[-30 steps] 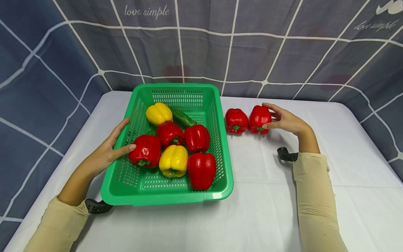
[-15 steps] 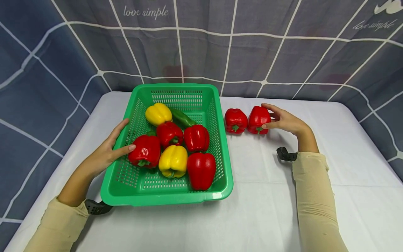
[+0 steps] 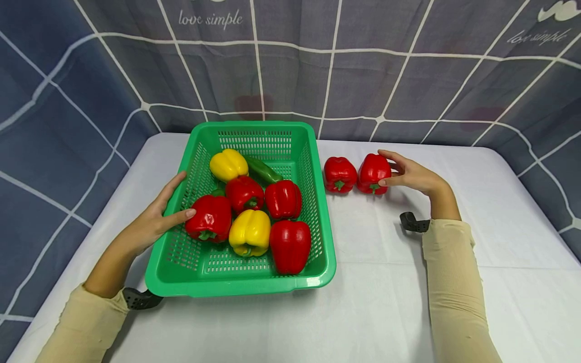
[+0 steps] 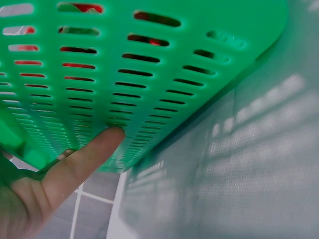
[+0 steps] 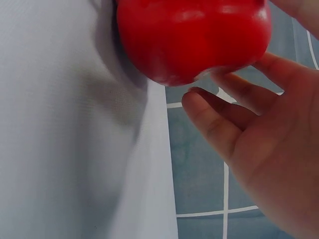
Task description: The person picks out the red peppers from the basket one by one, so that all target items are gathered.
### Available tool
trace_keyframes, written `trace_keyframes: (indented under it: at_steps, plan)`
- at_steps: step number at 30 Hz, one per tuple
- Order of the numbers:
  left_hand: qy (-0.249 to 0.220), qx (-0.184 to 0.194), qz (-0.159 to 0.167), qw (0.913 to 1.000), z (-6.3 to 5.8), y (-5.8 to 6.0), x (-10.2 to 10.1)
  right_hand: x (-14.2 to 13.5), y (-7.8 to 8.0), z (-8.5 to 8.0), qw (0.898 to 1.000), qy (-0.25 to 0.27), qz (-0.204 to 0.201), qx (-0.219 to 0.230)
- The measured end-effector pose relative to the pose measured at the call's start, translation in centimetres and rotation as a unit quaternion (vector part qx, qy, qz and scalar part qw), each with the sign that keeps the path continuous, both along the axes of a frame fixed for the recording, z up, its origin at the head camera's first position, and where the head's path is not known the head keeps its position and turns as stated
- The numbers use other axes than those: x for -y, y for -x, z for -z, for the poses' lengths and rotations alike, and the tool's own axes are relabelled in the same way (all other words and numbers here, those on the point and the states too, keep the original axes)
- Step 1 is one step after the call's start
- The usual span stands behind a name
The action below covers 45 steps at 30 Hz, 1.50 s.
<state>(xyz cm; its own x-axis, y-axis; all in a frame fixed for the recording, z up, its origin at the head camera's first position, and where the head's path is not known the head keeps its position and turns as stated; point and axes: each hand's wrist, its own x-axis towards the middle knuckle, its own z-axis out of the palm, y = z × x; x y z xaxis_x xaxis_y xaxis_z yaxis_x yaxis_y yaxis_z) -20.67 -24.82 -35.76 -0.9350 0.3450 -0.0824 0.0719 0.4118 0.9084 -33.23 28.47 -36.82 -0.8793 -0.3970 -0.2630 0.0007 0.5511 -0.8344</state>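
My left hand (image 3: 154, 219) grips the left rim of a green plastic basket (image 3: 240, 289). Its thumb reaches over the rim to a red bell pepper (image 3: 210, 217), while a finger (image 4: 94, 154) lies along the slotted outer wall in the left wrist view. On the table to the right of the basket, my right hand (image 3: 415, 176) holds another red bell pepper (image 3: 373, 170) between thumb and fingers, from its right side. The right wrist view shows this red bell pepper (image 5: 194, 35) with fingertips at its surface. Close at its left stands one more red bell pepper (image 3: 339, 172).
Inside the basket lie several more red bell peppers (image 3: 290, 247), a yellow bell pepper (image 3: 249, 233) at the front, a yellow one (image 3: 228, 164) at the back and a long green pepper (image 3: 263, 169). A grey checked cloth (image 3: 295, 75) hangs behind the white table (image 3: 386, 302).
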Motion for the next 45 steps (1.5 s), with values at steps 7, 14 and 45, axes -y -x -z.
trace_keyframes:
  at_steps: [7,14,45]
  plan:
    - [-0.002,0.002,-0.002,1.0000,0.0,-0.1,0.0,-0.1,-0.1,-0.1,1.000,-0.011,0.007,-0.001]
    - [0.003,0.005,-0.004,1.0000,-0.1,-0.1,-0.1,0.0,-0.2,-0.5,1.000,-0.013,0.012,0.002]
    - [-0.029,0.005,-0.001,0.9996,0.0,0.0,0.0,0.9,-0.8,-2.1,0.993,-0.091,0.014,-0.069]
